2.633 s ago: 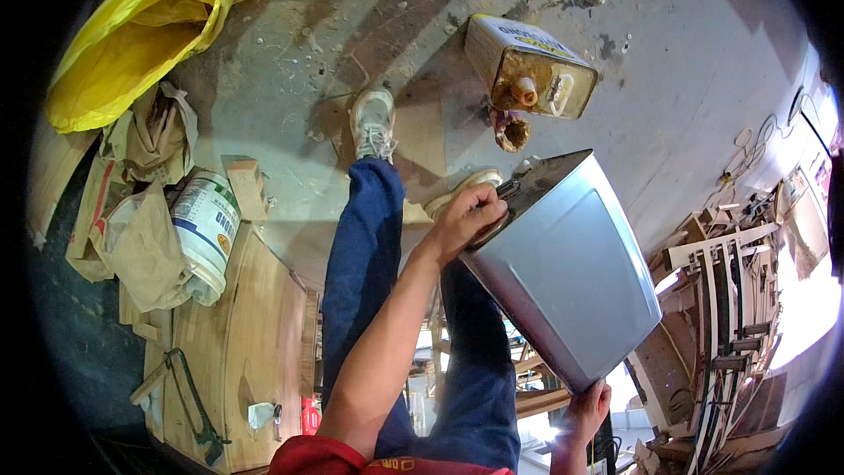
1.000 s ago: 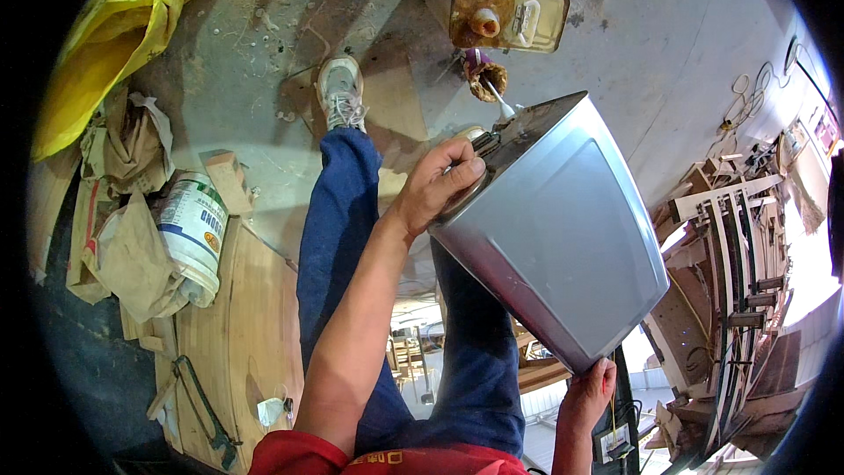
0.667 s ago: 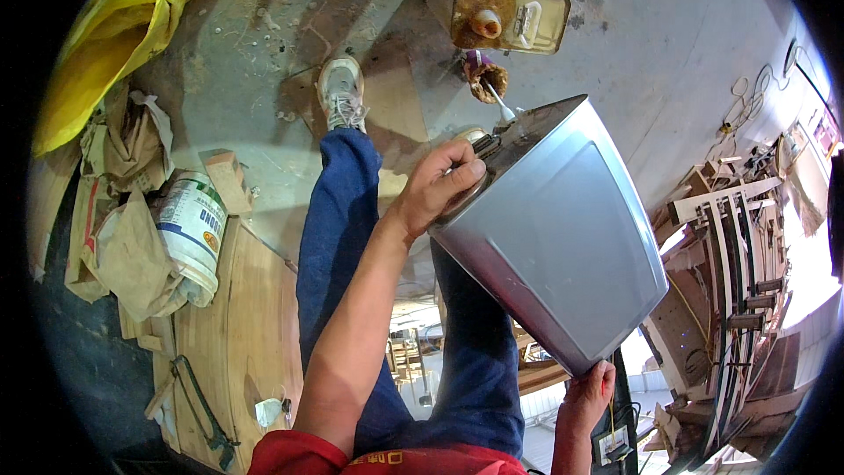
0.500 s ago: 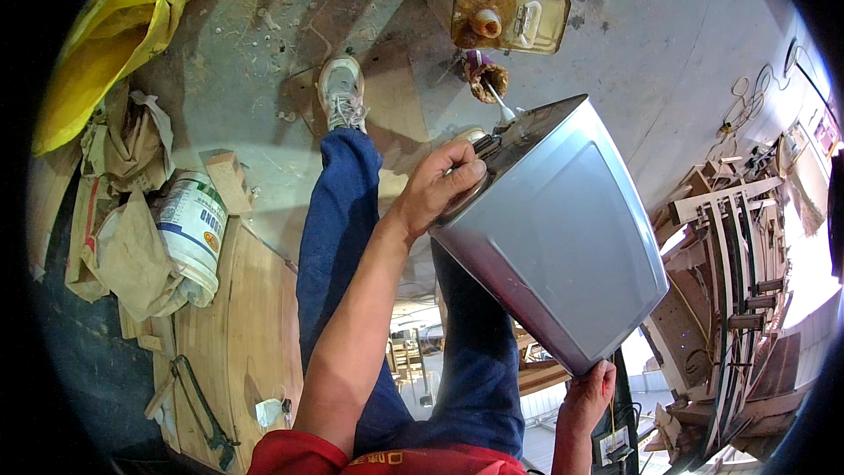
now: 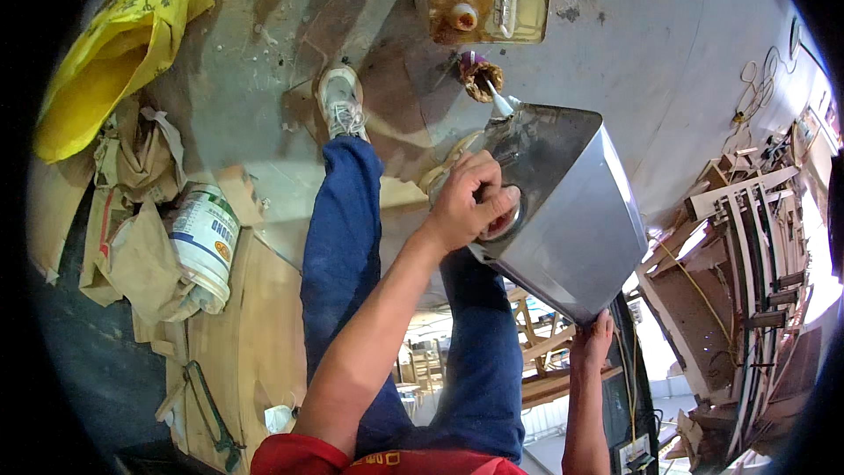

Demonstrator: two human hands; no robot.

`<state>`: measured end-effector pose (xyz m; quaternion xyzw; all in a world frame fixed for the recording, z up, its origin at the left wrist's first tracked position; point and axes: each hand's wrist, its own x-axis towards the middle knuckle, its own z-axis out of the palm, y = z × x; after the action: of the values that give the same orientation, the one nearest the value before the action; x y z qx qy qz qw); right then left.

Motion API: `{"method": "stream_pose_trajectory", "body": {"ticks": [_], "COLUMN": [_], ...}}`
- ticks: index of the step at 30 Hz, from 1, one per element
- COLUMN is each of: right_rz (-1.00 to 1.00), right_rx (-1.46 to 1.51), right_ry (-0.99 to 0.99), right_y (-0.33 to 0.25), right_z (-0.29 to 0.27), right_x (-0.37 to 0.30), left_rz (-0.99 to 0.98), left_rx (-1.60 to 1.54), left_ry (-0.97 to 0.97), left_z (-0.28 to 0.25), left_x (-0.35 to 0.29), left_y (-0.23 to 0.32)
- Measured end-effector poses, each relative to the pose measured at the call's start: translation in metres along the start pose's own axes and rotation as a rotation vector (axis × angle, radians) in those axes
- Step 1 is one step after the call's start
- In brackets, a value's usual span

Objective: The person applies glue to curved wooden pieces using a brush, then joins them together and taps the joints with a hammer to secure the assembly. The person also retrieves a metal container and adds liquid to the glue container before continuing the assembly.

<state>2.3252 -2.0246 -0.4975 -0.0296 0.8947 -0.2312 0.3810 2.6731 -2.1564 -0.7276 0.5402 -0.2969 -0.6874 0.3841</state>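
Note:
I hold a grey rectangular metal can (image 5: 571, 211) tilted, its top facing away to the far left. My left hand (image 5: 475, 198) is closed round the handle area on the can's top; the fingers partly hide it. My right hand (image 5: 594, 339) grips the can's lower near corner. Just past the can's far corner is a small purple container (image 5: 479, 77) with a crusted brown rim. A slim white piece (image 5: 500, 101) runs between that rim and the can; I cannot tell whether it is a handle or a liquid stream.
Beyond stands another metal can (image 5: 483, 9) with a brown-stained top. At left are a yellow bag (image 5: 123, 53), crumpled brown paper (image 5: 136, 246), a white bucket (image 5: 205, 242) and wooden boards (image 5: 264, 325) with a hand saw (image 5: 211, 418). Curved wooden parts (image 5: 747, 273) pile up at right.
The can has tipped so that more of its top shows, and its far corner has come close to the crusted container. My left hand has moved slightly right and nearer.

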Motion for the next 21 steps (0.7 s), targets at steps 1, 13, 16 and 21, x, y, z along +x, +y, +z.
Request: {"method": "stream_pose_trajectory", "body": {"ticks": [1, 13, 16, 21], "right_rz": [0.016, 0.242, 0.269, 0.286], "right_rx": [0.009, 0.264, 0.332, 0.346], "right_ry": [-0.043, -0.097, -0.058, -0.083], "right_y": [0.015, 0.202, 0.236, 0.278], "right_z": [-0.009, 0.029, 0.048, 0.063], "right_x": [0.018, 0.175, 0.186, 0.202], "left_rz": [0.005, 0.091, 0.107, 0.124], "left_rx": [0.038, 0.283, 0.343, 0.446], "left_ry": [-0.011, -0.086, -0.128, -0.182], "left_z": [0.005, 0.063, 0.068, 0.072], "left_x": [-0.001, -0.001, 0.001, -0.004], "left_y": [-0.002, -0.036, -0.043, -0.054]}}
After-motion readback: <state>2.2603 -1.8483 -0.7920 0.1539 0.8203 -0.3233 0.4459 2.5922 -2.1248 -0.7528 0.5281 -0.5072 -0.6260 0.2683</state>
